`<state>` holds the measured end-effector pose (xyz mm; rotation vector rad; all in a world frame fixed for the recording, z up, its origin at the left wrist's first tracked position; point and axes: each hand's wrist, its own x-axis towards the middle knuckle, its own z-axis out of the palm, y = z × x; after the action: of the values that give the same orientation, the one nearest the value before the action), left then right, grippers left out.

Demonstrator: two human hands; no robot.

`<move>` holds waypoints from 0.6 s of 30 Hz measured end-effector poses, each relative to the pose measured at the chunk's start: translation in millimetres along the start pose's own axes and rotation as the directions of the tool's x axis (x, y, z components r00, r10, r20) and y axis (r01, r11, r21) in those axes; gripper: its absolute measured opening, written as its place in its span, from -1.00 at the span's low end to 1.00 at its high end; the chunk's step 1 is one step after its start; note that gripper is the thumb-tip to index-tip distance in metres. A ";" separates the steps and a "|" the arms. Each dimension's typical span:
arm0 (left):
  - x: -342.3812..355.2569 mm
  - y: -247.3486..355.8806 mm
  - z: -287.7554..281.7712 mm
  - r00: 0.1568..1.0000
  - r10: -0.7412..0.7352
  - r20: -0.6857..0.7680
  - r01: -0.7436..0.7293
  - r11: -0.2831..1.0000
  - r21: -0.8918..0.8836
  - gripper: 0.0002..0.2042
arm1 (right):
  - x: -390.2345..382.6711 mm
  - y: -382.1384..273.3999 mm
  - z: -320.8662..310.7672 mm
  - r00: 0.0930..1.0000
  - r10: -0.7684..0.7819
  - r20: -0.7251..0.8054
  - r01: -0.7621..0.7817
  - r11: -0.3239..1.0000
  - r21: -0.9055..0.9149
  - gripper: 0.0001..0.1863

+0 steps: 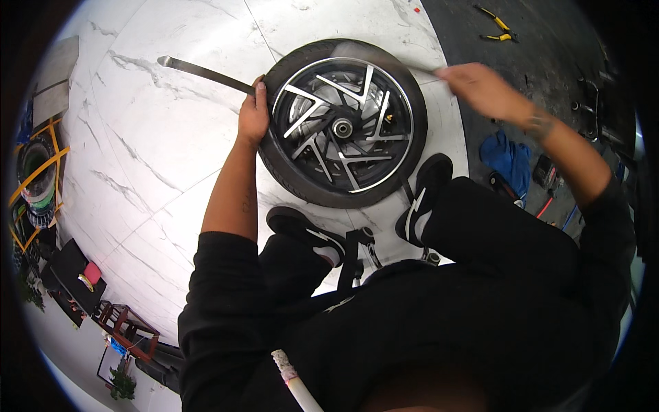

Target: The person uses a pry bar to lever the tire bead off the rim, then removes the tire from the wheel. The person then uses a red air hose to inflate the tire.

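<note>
A motorcycle wheel [295, 180] with a black tyre and a black-and-silver spoked rim lies flat on the floor in front of me. My left hand [255, 115] is at the tyre's left side, closed around one end of a long flat tyre lever [206, 73], whose curved tip points away to the left. On the far right side, my right hand [480, 89] is closed on a thin metal bar [419, 66], smeared by motion, that reaches over the tyre's upper edge. Its exact kind is too blurred to tell. A brake disc [302, 110] shows behind the spokes.
My shoes [305, 232] flank the wheel's near side. On the dark mat [473, 41] at right lie yellow-handled pliers [504, 29], a blue cloth [506, 161] and several tools. Stacked tyres [36, 168] and a chair [72, 278] stand at left. A lit cigarette [296, 384] juts in below.
</note>
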<state>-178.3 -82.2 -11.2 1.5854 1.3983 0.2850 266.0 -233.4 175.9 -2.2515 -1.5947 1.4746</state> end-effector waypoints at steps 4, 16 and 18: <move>2.3 -1.7 -0.8 0.998 0.051 0.033 -0.048 0.994 -0.097 -0.40 | 60.9 -50.2 79.8 0.964 -0.180 0.193 0.242 0.896 -0.373 -0.26; -0.2 0.2 -0.7 0.999 0.030 0.042 -0.025 0.992 -0.126 -0.40 | 94.6 -86.3 131.5 0.940 -0.139 0.311 0.267 0.869 -0.417 -0.24; 1.0 -0.9 -0.6 0.998 0.021 0.060 -0.012 0.988 -0.156 -0.40 | 94.6 -85.1 137.7 0.927 -0.150 0.344 0.280 0.887 -0.367 -0.23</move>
<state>-178.9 -81.2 -12.0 1.4663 1.2846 0.3435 113.1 -187.3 77.5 -1.9855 -2.3664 1.6124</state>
